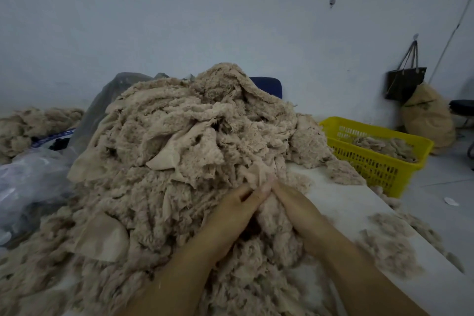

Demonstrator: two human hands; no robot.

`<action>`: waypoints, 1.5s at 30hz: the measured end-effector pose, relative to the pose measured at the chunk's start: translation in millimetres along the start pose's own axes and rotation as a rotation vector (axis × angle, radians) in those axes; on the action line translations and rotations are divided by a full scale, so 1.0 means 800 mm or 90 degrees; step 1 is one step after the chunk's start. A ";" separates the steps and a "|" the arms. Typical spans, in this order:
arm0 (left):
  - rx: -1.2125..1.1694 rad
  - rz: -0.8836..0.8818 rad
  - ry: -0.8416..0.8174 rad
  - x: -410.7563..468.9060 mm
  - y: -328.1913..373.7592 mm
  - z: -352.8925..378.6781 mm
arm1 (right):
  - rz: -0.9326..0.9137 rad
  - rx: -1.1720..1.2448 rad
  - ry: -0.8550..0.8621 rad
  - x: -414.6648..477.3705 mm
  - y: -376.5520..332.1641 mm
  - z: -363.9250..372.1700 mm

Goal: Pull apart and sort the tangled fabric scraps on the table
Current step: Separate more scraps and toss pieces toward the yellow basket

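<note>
the fingers (257,194) of the left hand (230,215) are closed in a pinch, thumb and forefinger meeting on a thin, smooth beige scrap (259,174) at the near foot of the pile; the tips are smeared by blur. the fingers (278,188) of the right hand (295,210) lie close together with their tips on the same scrap, but the thumb is hidden under a fluffy tuft between the two hands, so whether they clamp it cannot be told. both forearms are cut off by the lower edge. the scrap rises out of the pile of fabric scraps (179,136), a tall beige mound of shaggy, frayed fleece mixed with flat, smooth patches, which covers most of the white bench (346,202) and hides its far and left edges. loose fluff (389,244) lies on the bench's right side. beside the bench, to the right, stands a yellow latticed plastic basket (369,161) with a few scraps (384,145) inside. left of the pile lies crumpled clear plastic (30,182), with a further beige heap (25,126) beyond it, partly cut off. a blue chair back (269,86) shows only a corner behind the mound. a dark handbag (405,82) hangs on the pale wall (230,20) above a tan sack (428,118).
</note>
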State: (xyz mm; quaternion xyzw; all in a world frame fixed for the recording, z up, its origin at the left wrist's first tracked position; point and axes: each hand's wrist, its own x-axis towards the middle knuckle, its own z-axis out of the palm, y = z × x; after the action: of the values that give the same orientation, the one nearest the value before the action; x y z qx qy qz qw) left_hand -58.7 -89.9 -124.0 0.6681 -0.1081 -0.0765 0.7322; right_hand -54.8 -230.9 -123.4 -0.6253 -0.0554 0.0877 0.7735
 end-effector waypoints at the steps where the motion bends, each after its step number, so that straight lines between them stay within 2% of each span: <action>1: -0.033 0.006 0.035 0.002 0.001 -0.002 | -0.003 -0.009 -0.021 0.001 0.000 -0.001; 4: -0.110 0.011 0.110 0.009 0.004 -0.011 | 0.037 -0.068 -0.055 0.001 0.001 -0.002; 9: -0.252 0.007 0.077 0.013 0.009 -0.015 | 0.070 -0.096 -0.060 0.004 -0.002 -0.007; 13: -0.249 0.015 0.131 0.016 0.009 -0.019 | 0.091 -0.066 -0.034 0.003 -0.001 -0.011; 14: -0.214 0.037 0.167 0.016 0.011 -0.022 | 0.094 -0.065 -0.027 0.003 -0.001 -0.010; 16: -0.020 0.142 0.249 0.011 0.014 -0.029 | 0.065 0.006 0.011 0.005 -0.007 -0.013; 19: 0.320 0.363 0.351 0.004 0.016 -0.035 | -0.101 0.411 0.101 0.015 -0.021 -0.041; 21: 0.417 0.437 0.441 0.004 0.016 -0.036 | -0.097 0.559 0.190 0.020 -0.016 -0.060; 23: 0.471 0.386 0.513 0.010 0.016 -0.041 | -0.042 0.497 0.206 0.025 0.000 -0.062; 26: 0.529 0.232 0.555 0.016 0.010 -0.058 | -0.024 0.291 0.166 0.031 0.013 -0.044; 28: 0.539 0.233 0.534 0.016 0.007 -0.066 | -0.018 0.193 0.122 0.029 0.011 -0.031; 30: 0.557 0.333 0.476 0.015 0.009 -0.061 | 0.008 0.142 0.068 0.024 0.010 -0.020; 32: 0.604 0.414 0.356 0.012 0.011 -0.041 | 0.032 0.101 -0.001 0.018 0.012 -0.008; 34: 0.666 0.449 0.193 0.008 0.005 -0.021 | 0.041 0.081 -0.041 0.013 0.015 0.005; 36: 0.680 0.452 0.074 0.006 -0.006 -0.011 | 0.050 0.100 -0.027 0.013 0.016 0.013; 37: 0.670 0.448 0.046 0.007 -0.008 -0.010 | 0.047 0.096 -0.010 0.014 0.016 0.012; 41: 0.618 0.443 0.006 0.007 -0.007 -0.011 | 0.011 -0.008 0.039 0.015 0.015 0.006; 45: 0.609 0.427 0.034 0.006 -0.008 -0.010 | -0.051 -0.120 0.106 0.017 0.016 0.005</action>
State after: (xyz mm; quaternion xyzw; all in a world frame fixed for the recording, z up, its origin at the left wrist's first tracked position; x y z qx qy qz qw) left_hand -51.6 -83.9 -130.6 0.8555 -0.3178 0.2335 0.3357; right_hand -43.3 -221.5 -135.5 -0.6977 -0.0237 -0.0011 0.7160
